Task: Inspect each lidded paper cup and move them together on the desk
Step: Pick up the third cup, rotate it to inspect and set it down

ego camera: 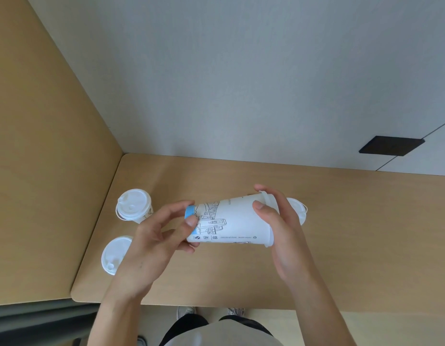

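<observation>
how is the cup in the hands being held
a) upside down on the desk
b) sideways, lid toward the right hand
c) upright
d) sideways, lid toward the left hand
B: the cup lies sideways above the desk, with the left hand pinching its blue-banded bottom and the right hand gripping its lidded end.

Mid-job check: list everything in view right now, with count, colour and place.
held cup: one, white, line drawing, blue base band; on its side above the desk, between both hands
far-left cup: one, white lid; standing at desk's left end
near-left cup: one, white lid; nearer the person, partly behind left forearm
right cup: one, white; behind right hand, mostly hidden
desk: one, tan
black panel: one; on grey wall, right
shoes: two, pale; floor below desk edge
left hand: grips base end
right hand: grips lid end
</observation>
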Demonstrator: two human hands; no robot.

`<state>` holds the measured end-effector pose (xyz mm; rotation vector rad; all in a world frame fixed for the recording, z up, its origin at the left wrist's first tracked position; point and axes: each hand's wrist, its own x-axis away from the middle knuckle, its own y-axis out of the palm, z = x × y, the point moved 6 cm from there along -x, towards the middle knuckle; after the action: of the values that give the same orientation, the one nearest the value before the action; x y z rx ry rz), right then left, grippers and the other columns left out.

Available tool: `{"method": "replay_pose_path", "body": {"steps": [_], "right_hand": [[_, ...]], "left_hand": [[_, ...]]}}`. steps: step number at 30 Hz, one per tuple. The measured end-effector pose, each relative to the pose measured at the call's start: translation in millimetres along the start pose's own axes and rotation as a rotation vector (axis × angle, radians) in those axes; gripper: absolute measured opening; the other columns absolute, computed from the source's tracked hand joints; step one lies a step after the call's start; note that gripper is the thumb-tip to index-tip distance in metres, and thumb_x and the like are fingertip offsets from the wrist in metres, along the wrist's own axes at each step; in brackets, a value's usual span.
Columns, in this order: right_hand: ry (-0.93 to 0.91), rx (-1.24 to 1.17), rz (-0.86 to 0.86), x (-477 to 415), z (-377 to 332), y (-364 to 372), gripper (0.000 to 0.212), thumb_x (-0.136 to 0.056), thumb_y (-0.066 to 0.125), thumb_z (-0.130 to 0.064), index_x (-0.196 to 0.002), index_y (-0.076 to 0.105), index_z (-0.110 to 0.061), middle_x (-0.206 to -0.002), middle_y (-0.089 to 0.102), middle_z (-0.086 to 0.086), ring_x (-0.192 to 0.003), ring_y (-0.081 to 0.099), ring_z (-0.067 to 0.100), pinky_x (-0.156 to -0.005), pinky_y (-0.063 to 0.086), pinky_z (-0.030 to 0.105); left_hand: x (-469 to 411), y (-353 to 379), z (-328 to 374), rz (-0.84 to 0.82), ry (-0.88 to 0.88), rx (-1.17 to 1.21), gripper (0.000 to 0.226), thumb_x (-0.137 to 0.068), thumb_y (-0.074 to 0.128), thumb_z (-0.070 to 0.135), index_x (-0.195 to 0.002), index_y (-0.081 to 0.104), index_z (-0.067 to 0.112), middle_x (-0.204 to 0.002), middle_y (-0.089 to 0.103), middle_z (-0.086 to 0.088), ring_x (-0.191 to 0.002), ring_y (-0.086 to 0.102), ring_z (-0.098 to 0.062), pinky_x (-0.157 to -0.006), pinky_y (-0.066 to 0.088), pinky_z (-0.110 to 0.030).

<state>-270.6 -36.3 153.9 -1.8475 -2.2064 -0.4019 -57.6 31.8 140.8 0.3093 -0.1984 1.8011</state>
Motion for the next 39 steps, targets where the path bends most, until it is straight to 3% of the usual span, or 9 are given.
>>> {"method": "replay_pose_path", "body": {"steps": [3,8,12,18,22,26,32,36,39], "right_hand": [[0.000,-0.010,0.011,-0.3,-0.1,-0.9,0.058,-0.061,0.071,-0.056,-0.117,0.069,-0.042,-0.133,0.062,-0.008,-0.132,0.058,0.025,-0.110,0.046,0.053],[-0.010,-0.013,0.017,0.3,1.0,0.3,0.058,-0.061,0.071,-0.056,-0.118,0.069,-0.042,-0.133,0.063,-0.007,-0.130,0.059,0.025,-0.112,0.045,0.055],[-0.011,-0.012,0.038,-0.6,0.7,-2.8,0.056,-0.061,0.070,-0.058,-0.115,0.070,-0.044,-0.131,0.065,-0.008,-0.129,0.060,0.023,-0.113,0.044,0.056],[-0.026,-0.012,0.033,-0.5,2.6,-1.6,0.056,-0.061,0.070,-0.057,-0.115,0.071,-0.042,-0.124,0.068,-0.009,-0.126,0.062,0.023,-0.111,0.046,0.056],[-0.033,-0.021,0.040,0.8,1.2,-2.3,0.054,-0.062,0.070,-0.056,-0.115,0.071,-0.042,-0.128,0.068,-0.004,-0.127,0.062,0.026,-0.111,0.046,0.060],[-0.050,-0.024,0.052,1.2,0.2,-4.3,0.054,-0.063,0.071,-0.057,-0.114,0.071,-0.042,-0.129,0.067,-0.001,-0.126,0.062,0.029,-0.112,0.046,0.063],[-0.043,-0.028,0.069,1.6,0.6,-6.8,0.052,-0.060,0.071,-0.057,-0.111,0.072,-0.046,-0.125,0.067,-0.017,-0.121,0.063,0.017,-0.115,0.044,0.061],[-0.044,-0.052,0.079,3.1,-0.9,-6.7,0.053,-0.061,0.073,-0.056,-0.112,0.072,-0.044,-0.131,0.066,-0.010,-0.128,0.062,0.021,-0.117,0.042,0.062],[-0.043,-0.043,0.066,5.0,-2.1,-4.9,0.054,-0.059,0.072,-0.056,-0.113,0.071,-0.046,-0.125,0.066,-0.023,-0.112,0.066,0.002,-0.118,0.043,0.055]], "left_hand": [[1.3,-0.7,0.0,-0.011,0.020,-0.003,0.046,-0.081,0.077,0.048,-0.122,0.072,0.030,-0.121,0.074,0.006,-0.085,0.074,-0.018,-0.081,0.061,-0.039],[0.2,3.9,-0.3,0.024,-0.010,0.035,0.043,-0.088,0.066,0.050,-0.116,0.073,0.018,-0.108,0.075,-0.014,-0.067,0.072,-0.027,-0.061,0.059,-0.033],[3.8,1.4,0.4,-0.033,0.026,0.039,0.049,-0.080,0.077,0.048,-0.123,0.071,0.026,-0.120,0.074,0.001,-0.089,0.075,-0.021,-0.073,0.062,-0.034],[3.4,3.1,2.9,0.014,0.019,0.034,0.040,-0.089,0.067,0.045,-0.121,0.071,0.022,-0.109,0.076,-0.007,-0.070,0.072,-0.027,-0.063,0.059,-0.032],[6.4,4.0,4.7,-0.022,0.042,0.017,0.038,-0.090,0.076,0.037,-0.127,0.069,0.031,-0.117,0.074,0.011,-0.086,0.072,-0.012,-0.076,0.062,-0.034],[5.3,6.2,3.8,0.006,0.023,0.045,0.042,-0.090,0.068,0.056,-0.121,0.072,0.028,-0.112,0.076,-0.001,-0.076,0.073,-0.021,-0.064,0.060,-0.030],[6.9,4.9,1.0,-0.030,0.039,0.051,0.047,-0.085,0.072,0.033,-0.132,0.066,0.033,-0.124,0.073,0.007,-0.096,0.075,-0.019,-0.084,0.061,-0.039],[6.4,4.3,2.4,0.044,0.031,0.032,0.047,-0.087,0.072,0.051,-0.128,0.068,0.027,-0.112,0.077,-0.002,-0.080,0.075,-0.021,-0.072,0.061,-0.034],[6.9,4.7,1.3,0.010,0.033,0.028,0.043,-0.088,0.075,0.044,-0.124,0.072,0.022,-0.113,0.077,-0.008,-0.080,0.074,-0.020,-0.072,0.060,-0.032]]}}
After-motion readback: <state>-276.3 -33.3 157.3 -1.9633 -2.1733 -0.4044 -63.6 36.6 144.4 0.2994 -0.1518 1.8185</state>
